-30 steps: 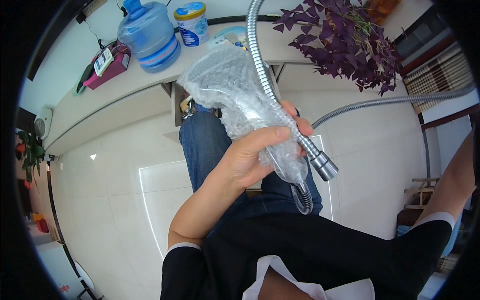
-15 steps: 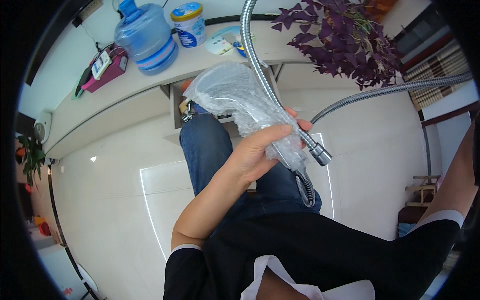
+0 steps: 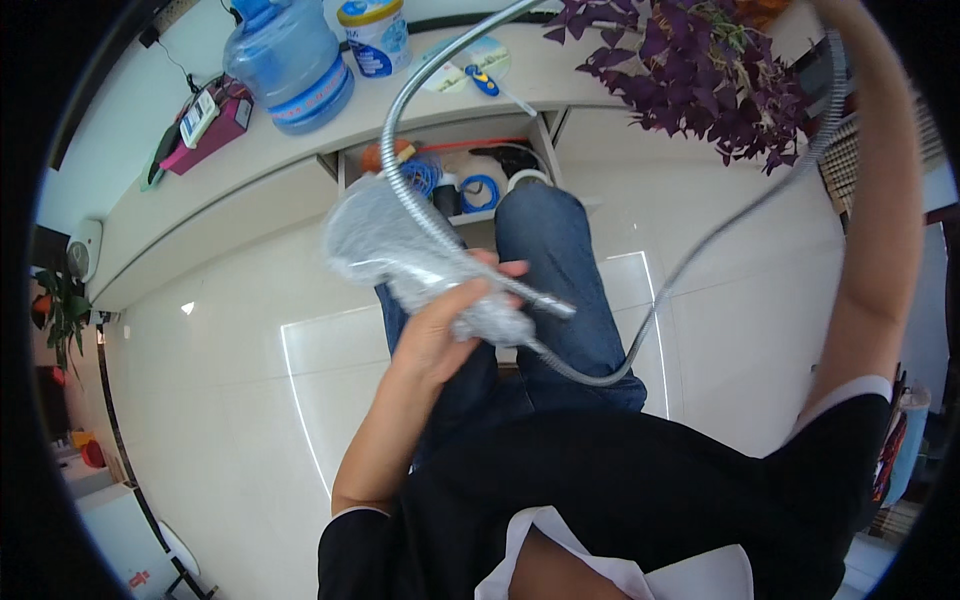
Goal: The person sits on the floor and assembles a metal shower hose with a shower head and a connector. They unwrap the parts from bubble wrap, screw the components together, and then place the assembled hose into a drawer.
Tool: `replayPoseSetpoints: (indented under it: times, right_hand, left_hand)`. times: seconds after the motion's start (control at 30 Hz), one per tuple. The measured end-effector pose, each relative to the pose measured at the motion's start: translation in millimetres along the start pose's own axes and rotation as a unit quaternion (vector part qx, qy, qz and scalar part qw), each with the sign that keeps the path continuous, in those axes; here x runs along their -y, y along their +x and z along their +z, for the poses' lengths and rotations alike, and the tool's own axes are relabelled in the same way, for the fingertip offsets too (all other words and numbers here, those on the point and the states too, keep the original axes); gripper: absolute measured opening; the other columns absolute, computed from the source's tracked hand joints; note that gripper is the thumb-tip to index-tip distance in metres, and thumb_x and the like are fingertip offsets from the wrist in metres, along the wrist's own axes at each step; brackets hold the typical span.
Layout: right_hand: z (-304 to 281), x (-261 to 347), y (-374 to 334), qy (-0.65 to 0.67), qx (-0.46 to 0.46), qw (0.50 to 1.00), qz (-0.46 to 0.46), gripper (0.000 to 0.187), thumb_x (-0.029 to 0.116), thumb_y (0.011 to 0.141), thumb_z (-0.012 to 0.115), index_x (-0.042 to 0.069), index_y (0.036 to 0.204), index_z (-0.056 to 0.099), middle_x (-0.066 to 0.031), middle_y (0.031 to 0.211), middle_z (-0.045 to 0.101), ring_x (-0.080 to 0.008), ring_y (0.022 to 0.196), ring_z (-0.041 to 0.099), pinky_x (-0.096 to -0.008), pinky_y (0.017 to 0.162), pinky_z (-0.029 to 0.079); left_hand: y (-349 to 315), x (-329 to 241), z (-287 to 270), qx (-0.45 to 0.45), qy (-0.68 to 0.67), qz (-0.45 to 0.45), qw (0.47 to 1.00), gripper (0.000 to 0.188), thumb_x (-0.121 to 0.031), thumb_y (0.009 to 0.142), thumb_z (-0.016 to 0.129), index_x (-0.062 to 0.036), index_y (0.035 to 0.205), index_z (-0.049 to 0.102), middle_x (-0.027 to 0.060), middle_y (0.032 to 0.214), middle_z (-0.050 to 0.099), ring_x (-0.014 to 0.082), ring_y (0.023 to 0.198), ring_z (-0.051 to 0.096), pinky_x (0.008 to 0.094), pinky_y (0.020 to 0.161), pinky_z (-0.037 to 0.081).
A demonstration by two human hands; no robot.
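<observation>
My left hand is closed around a hand shower in bubble wrap, whose wide head points to the far left. The same hand pins one end of a metal shower hose against the wrapping. From the wrapped handle, the hose curves over my lap and rises on the right. My right arm is raised at the far right. Only part of my right hand shows at the top edge, close to the hose; its fingers are cut off and blurred.
An open drawer holds blue cable coils and tools. On the counter stand a water jug, a tin, a screwdriver, a pink box and a purple-leaved plant. My knees are below the drawer.
My left hand has moved left and toward me with the wrapped hand shower. My right arm has swung up at the right, and the hose now forms a wide loop. More of the drawer shows.
</observation>
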State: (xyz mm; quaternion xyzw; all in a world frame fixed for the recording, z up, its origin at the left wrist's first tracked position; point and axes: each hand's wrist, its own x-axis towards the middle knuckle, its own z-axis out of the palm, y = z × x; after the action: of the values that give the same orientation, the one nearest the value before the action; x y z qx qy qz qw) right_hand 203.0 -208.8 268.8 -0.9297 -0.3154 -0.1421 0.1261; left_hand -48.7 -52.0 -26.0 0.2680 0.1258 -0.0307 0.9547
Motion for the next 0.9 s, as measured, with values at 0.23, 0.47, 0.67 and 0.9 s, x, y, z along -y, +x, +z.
replayPoseSetpoints:
  times: [0.23,0.47,0.67,0.9]
  right_hand:
    - [214,37,-27,0.393,0.332,0.854,-0.076,0.045,0.032,0.088,0.055,0.004,0.124,0.049,-0.0139,0.103,0.062,-0.0151,0.082,0.058,-0.0267,0.074,0.046]
    - [296,81,-94,0.541,0.422,0.723,-0.08,0.043,0.011,0.084,0.06,-0.003,0.122,0.05,-0.011,0.093,0.065,-0.0121,0.077,0.06,-0.0226,0.071,0.048]
    - [294,89,-120,0.544,0.385,0.743,-0.056,0.035,0.003,0.084,0.055,0.001,0.119,0.053,-0.0096,0.098,0.065,-0.0133,0.093,0.061,-0.0247,0.082,0.048]
    - [286,85,-124,0.602,0.357,0.713,-0.047,0.037,0.001,0.083,0.056,0.002,0.119,0.053,-0.0091,0.101,0.065,-0.0129,0.094,0.06,-0.025,0.083,0.046]
  left_hand:
    - [-75,8,-99,-0.186,-0.1,0.179,0.961,0.026,-0.009,0.081,0.061,-0.0098,0.104,0.049,0.0131,0.102,0.058,0.0217,0.082,0.058,0.0375,0.082,0.046]
    - [-92,19,-115,-0.22,-0.168,0.194,0.941,0.025,-0.009,0.082,0.06,-0.0081,0.106,0.052,0.01,0.109,0.057,0.0222,0.083,0.059,0.0375,0.084,0.046]
    - [-74,8,-114,-0.186,-0.11,0.196,0.957,0.026,-0.012,0.08,0.062,-0.0077,0.105,0.054,0.013,0.122,0.051,0.0258,0.113,0.049,0.0402,0.097,0.039]
    - [-37,-11,-94,-0.117,-0.1,0.201,0.967,0.024,-0.011,0.078,0.063,-0.006,0.101,0.054,0.0178,0.125,0.048,0.0271,0.118,0.046,0.0406,0.104,0.034]
